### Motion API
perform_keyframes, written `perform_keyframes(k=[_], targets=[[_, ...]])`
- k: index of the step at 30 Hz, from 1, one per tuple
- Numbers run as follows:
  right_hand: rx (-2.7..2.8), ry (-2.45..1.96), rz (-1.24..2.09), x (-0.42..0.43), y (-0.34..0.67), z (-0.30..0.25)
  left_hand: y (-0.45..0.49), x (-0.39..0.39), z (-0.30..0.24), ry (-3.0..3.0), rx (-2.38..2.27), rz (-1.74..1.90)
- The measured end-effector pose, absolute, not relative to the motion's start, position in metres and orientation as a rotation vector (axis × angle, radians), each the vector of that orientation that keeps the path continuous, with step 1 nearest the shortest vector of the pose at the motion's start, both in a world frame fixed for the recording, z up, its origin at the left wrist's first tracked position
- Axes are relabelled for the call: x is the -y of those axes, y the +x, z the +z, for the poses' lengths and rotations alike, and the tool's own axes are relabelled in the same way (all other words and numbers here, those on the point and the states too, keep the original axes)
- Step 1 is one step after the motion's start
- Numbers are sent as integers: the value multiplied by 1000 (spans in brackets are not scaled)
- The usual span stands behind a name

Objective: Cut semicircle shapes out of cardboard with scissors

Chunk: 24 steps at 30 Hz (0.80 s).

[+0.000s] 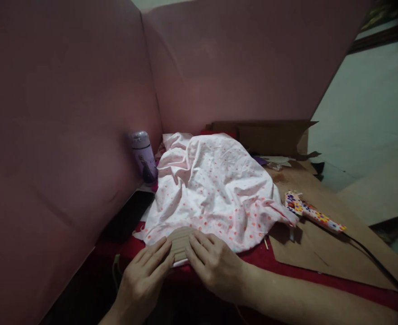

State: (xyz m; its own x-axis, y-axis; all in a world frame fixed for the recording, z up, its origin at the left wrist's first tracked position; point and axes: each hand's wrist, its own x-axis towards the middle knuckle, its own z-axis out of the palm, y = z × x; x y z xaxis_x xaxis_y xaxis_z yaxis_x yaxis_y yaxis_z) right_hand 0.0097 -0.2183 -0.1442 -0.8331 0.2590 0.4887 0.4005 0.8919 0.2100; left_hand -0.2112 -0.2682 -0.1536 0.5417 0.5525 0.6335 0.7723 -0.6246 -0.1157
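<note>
A small ribbed piece of cardboard (179, 241) lies on the near edge of a white cloth with pink dots (212, 189). My left hand (144, 276) rests on the cardboard's left side, fingers stretched flat against it. My right hand (214, 264) presses down on its right side, fingers also laid flat. Both hands hold the piece against the cloth on the red table cover (287, 268).
A flowered glue gun (312, 212) with a black cord lies on brown cardboard sheets (324, 253) at the right. A purple bottle (144, 155) stands at the back left beside pink boards (67, 113). A dark flat object (126, 216) lies at the left.
</note>
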Motion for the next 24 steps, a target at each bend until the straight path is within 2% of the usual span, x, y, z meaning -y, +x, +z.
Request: perform_keyframes(k=[4,10,14,20,24], targets=[[2578,-383,-533,218,7,-140,-210,268,-161,-2415,1087,-895],[2692,-480,-404,214,4,-132,-193,269,-148,-2413,1175,-868],[2700,-485,-349,215,6,-128,-190,266,-146,-2452,1060,-880],[2647,-379,-584,218,6,-126,-187,264,-149,-2421,1074,-1005],[2608,-342,-614,217,2,-122,-183,259,-144,-2351,1066,-970]])
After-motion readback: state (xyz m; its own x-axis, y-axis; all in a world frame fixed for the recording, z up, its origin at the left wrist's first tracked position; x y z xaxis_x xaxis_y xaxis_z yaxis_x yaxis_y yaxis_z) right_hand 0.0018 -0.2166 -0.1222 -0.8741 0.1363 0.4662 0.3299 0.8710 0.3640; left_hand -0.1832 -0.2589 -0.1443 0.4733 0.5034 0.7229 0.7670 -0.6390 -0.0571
